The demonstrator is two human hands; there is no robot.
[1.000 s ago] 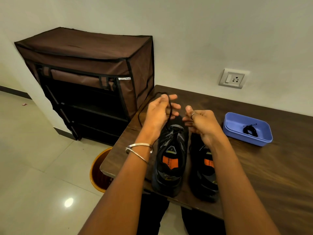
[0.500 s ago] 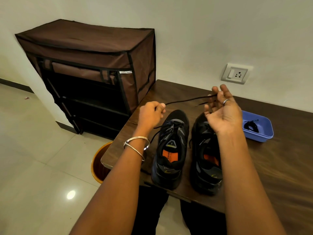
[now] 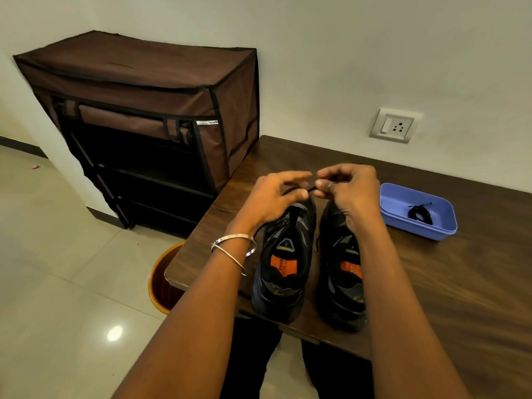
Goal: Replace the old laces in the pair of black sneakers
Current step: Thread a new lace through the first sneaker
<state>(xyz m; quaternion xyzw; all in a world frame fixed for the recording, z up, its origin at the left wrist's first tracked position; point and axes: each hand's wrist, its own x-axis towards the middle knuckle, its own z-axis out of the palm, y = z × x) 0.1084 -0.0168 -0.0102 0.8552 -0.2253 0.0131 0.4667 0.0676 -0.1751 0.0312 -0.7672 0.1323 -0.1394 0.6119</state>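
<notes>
**Visitor:** What has changed?

**Onlooker:** Half a second back the two hands were spread wide with a lace stretched between them, the right palm raised. They have now come together over the toes of the shoes. The left hand [image 3: 273, 194] has its fingers fairly straight, with thumb and forefinger closing on a black lace [image 3: 311, 189]. The right hand [image 3: 349, 187] is curled, its fingertips pinching the same lace end just beside the left's.

**Visitor:** Where are the sneakers?

**Onlooker:** Side by side on a dark wooden table [image 3: 460, 283], heels toward the person. The left sneaker [image 3: 283, 269] is the one being worked; the lace runs down to its upper eyelets. The right sneaker [image 3: 342, 272] sits just beside it. Off to the right, a blue tray [image 3: 394, 203] holds one coiled black lace [image 3: 419, 215]. An orange bin [image 3: 161, 279] stands on the floor under the table corner.

**Visitor:** Old lace or new one in hand?

**Onlooker:** I cannot tell; both are black.

**Visitor:** How should this step go?

**Onlooker:** My judgement: pinch close to the tip, keep the line taut and straight, and draw evenly so it slides through the eyelets without snagging or dragging the shoe across the table.
</notes>
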